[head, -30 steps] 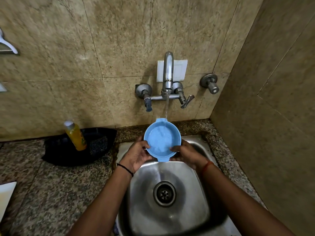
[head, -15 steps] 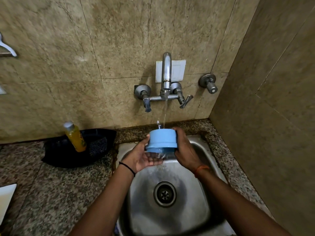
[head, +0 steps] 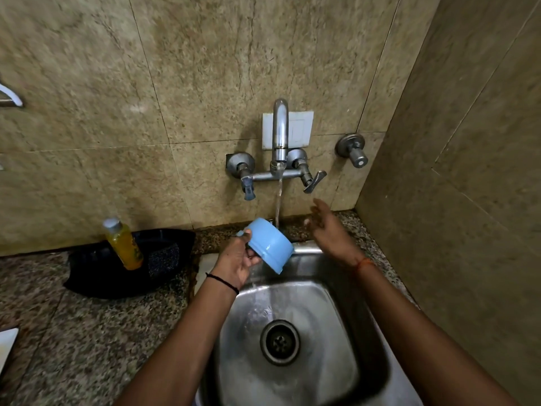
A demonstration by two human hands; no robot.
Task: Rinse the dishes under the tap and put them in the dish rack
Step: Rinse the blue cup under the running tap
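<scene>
1. My left hand (head: pixel 238 263) grips the blue bowl (head: pixel 269 244) by its rim, fingers curled around the edge, tipped bottom-up over the sink (head: pixel 307 373), just left of the tap (head: pixel 279 133) stream.
2. My right hand (head: pixel 329 230) hangs near the water, fingers spread and holding nothing.
3. The bowl looks like light, stiff plastic, smooth and glossy; wet, I judge it slippery, so the lipped rim is my safest hold.
4. Steel basin, speckled granite counter (head: pixel 87 341).

Beige marble wall (head: pixel 175 83), speckled granite counter (head: pixel 73 332)
</scene>
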